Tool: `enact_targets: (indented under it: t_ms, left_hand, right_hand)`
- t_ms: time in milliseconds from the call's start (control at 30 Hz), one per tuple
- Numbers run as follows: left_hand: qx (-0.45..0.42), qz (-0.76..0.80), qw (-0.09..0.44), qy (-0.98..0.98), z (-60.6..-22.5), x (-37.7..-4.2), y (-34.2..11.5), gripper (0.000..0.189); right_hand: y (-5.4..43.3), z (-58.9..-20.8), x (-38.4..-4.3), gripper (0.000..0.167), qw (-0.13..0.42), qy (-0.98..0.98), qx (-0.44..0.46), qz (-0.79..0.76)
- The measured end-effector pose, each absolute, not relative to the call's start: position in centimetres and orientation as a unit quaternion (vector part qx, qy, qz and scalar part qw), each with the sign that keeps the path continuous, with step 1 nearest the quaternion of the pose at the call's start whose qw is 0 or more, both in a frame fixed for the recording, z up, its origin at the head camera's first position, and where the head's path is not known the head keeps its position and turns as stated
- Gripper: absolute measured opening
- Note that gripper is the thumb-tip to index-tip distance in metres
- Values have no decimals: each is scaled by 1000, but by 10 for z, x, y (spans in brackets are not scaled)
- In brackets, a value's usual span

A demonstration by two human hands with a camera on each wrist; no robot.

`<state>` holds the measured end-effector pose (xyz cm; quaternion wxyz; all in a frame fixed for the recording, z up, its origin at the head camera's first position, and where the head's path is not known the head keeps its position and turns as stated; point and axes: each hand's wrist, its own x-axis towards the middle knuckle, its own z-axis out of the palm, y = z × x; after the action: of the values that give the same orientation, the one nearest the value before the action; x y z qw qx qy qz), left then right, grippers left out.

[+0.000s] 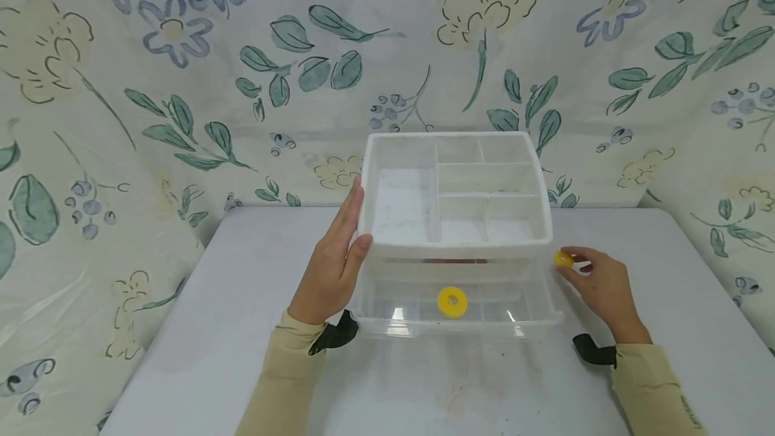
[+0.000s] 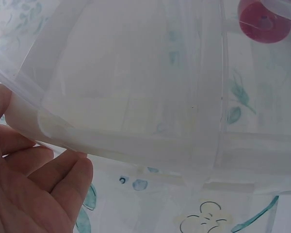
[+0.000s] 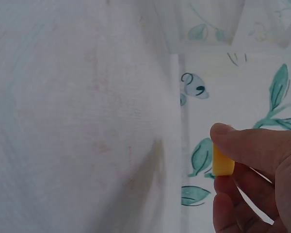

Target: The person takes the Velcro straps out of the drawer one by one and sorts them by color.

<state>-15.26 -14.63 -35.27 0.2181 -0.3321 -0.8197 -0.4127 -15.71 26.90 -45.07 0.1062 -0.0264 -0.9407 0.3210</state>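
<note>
A white storage box (image 1: 455,247) with a divided top stands on the table, its clear drawer (image 1: 387,325) pulled out at the front. Inside the drawer lies a yellow ring (image 1: 462,304). My left hand (image 1: 329,264) is against the box's left side with its fingers extended; the left wrist view has its fingertips (image 2: 80,167) at the clear plastic wall. To the right of the box, my right hand (image 1: 605,284) pinches another yellow ring (image 3: 223,160) between thumb and fingers. A red ring (image 2: 265,24) shows through the plastic in the left wrist view.
The white table (image 1: 242,355) extends to both sides of the box and in front of it. Floral sheeting (image 1: 424,32) hangs behind and along the sides. Several compartments divide the box's top, one large at left and smaller ones at right.
</note>
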Motion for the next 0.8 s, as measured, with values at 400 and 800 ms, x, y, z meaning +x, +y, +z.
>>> enact_targets:
  t_ms: [400,800]
  left_hand:
    - [-332,-411,220,-820,-353,-152,-147,65]
    - [-330,-406,222,-823,-353,-152,-147,65]
  right_hand:
    - [272,-463,-162,39,74,-936,-57,339]
    - [275,-467,-163,40,34,-941,-48,335]
